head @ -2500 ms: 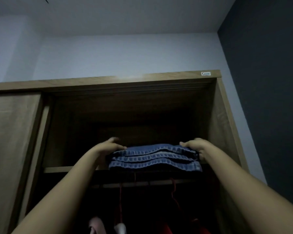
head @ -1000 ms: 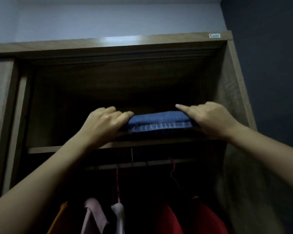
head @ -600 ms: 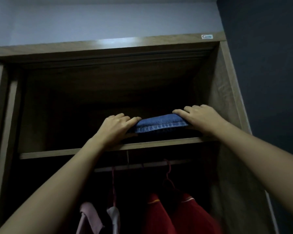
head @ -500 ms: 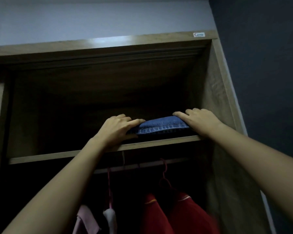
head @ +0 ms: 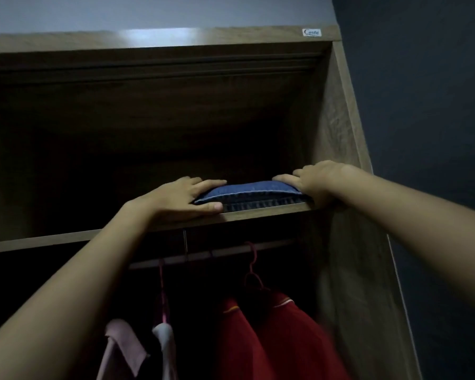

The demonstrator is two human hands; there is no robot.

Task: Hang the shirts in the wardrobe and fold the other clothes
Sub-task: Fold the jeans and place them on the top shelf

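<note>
Blue folded jeans [head: 247,191] lie on the top shelf [head: 258,214], long side along its front edge, between my hands. My left hand [head: 181,200] presses flat-fingered on one end; right hand [head: 314,179] covers the other, thumb hidden, so I cannot tell if it grips.

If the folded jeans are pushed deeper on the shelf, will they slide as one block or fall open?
Probably as one block: the folded jeans look thick and compact, flat on the shelf. Denim may drag on wood. Soft layers might bunch.
</note>
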